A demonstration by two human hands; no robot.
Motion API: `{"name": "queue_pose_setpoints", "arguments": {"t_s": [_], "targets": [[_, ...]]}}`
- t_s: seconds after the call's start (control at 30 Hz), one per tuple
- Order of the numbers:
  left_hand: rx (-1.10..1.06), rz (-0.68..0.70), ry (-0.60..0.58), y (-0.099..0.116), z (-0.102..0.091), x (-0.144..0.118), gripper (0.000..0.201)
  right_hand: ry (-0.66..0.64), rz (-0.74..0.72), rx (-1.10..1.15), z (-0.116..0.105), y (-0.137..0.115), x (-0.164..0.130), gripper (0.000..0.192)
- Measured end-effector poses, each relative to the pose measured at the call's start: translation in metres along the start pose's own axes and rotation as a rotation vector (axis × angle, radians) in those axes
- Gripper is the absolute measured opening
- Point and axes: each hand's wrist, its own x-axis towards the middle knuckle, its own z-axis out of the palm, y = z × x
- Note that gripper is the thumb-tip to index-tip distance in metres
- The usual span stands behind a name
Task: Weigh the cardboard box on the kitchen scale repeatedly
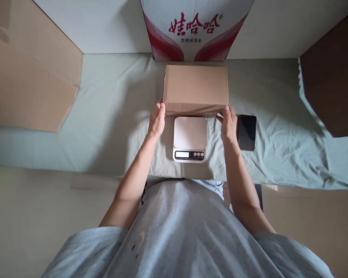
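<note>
A plain brown cardboard box (195, 88) lies on the pale green cloth, just beyond a small white digital scale (190, 139). My left hand (157, 121) presses against the box's near left corner. At the near right corner, my right hand (229, 125) grips the box's lower edge. The box's near edge hangs slightly over the far rim of the scale; whether it is lifted off the cloth I cannot tell. The scale's platform is bare and its display faces me.
A black phone (246, 132) lies screen-up right of my right hand. A red-and-white printed carton (195, 29) stands behind the box. Flat cardboard sheets lean at far left (29, 69) and far right (333, 73). The green cloth (110, 112) covers the table.
</note>
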Motion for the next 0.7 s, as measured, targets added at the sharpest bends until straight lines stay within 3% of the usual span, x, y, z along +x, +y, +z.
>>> {"name": "queue_pose_setpoints", "arguments": {"t_s": [0.13, 0.3, 0.5, 0.7], "targets": [[-0.002, 0.087, 0.018, 0.039, -0.004, -0.019, 0.063, 0.038, -0.126, -0.016, -0.006, -0.027, -0.015, 0.051], [-0.010, 0.118, 0.017, 0.073, -0.021, -0.070, 0.050, 0.071, -0.161, -0.001, -0.023, -0.050, -0.059, 0.046], [0.024, -0.020, 0.007, 0.056, -0.026, -0.126, 0.048, 0.076, -0.049, -0.011, -0.033, -0.046, -0.109, 0.046], [0.048, -0.072, 0.018, 0.041, -0.031, -0.140, 0.048, 0.031, 0.027, -0.011, -0.033, -0.043, -0.133, 0.044]]}}
